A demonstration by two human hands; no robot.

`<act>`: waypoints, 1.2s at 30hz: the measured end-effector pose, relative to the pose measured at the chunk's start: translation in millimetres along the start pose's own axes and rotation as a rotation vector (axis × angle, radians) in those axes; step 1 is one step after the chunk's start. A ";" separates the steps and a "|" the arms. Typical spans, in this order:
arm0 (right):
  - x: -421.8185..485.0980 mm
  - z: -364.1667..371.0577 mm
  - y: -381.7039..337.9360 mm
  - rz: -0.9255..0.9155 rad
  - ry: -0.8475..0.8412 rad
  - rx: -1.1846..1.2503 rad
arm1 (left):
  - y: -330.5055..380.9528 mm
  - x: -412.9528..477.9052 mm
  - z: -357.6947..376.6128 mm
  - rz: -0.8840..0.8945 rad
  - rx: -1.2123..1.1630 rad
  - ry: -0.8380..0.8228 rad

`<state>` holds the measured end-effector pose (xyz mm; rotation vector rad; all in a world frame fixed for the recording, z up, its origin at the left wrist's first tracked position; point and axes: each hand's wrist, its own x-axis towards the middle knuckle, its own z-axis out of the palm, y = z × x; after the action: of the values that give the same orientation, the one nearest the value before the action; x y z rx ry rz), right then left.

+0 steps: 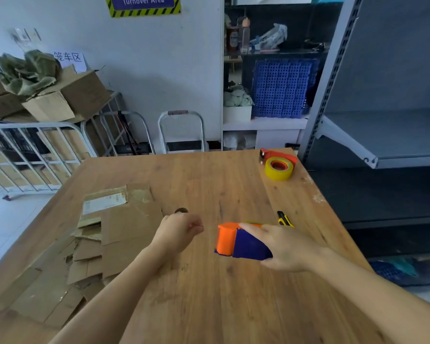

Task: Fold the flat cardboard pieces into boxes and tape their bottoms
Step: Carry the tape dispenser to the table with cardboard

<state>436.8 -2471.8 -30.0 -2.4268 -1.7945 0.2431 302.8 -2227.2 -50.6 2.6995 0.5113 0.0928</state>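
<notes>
On our wooden table (209, 184) the flat cardboard pieces (124, 234) lie unfolded by the left edge; we judge no box is started yet. Our right hand (286, 247) grips an orange-and-blue tape dispenser (241, 242) mid-table. Our left hand (179, 232) curls inward, and we cannot tell whether it holds anything. Next we need a sheet lifted. The wall sign (142, 2) reads "Turnover Area" and a paper note (68, 57) reads "笼车区".

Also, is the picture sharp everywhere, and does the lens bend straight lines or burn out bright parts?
Head view: the left hand looks motion-smeared; the right hand on the orange and blue tape dispenser is sharper. Head view: the wide lens tilts the grey shelf upright and splays the table edges. Head view: soft light, no hard shadows; the floor at left is washed out.
</notes>
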 end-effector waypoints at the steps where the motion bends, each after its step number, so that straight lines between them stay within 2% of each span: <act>1: 0.1 -0.5 3.6 -0.007 -0.005 0.026 | 0.1 2.5 -1.4 -0.012 -0.005 0.007; 13: 8.2 5.1 31.0 -0.045 -0.028 0.138 | 0.6 7.1 -5.5 -0.109 -0.023 -0.006; 19: -10.3 7.0 58.5 0.049 -0.106 0.068 | -31.9 4.2 -35.2 -0.254 0.023 -0.012; 28: -0.9 6.9 57.1 0.188 -0.145 0.080 | -14.0 5.0 -38.6 -0.347 -0.361 0.015; 32: -4.3 8.1 57.3 0.192 -0.144 0.240 | -11.9 5.6 -40.8 -0.366 -0.403 0.077; 36: -9.7 1.6 58.9 0.186 -0.116 0.327 | -28.1 0.1 -39.4 -0.393 -0.403 0.065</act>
<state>489.0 -2498.4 -42.0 -2.3796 -1.4313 0.6509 288.1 -2188.8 -25.1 2.1698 0.9241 0.1563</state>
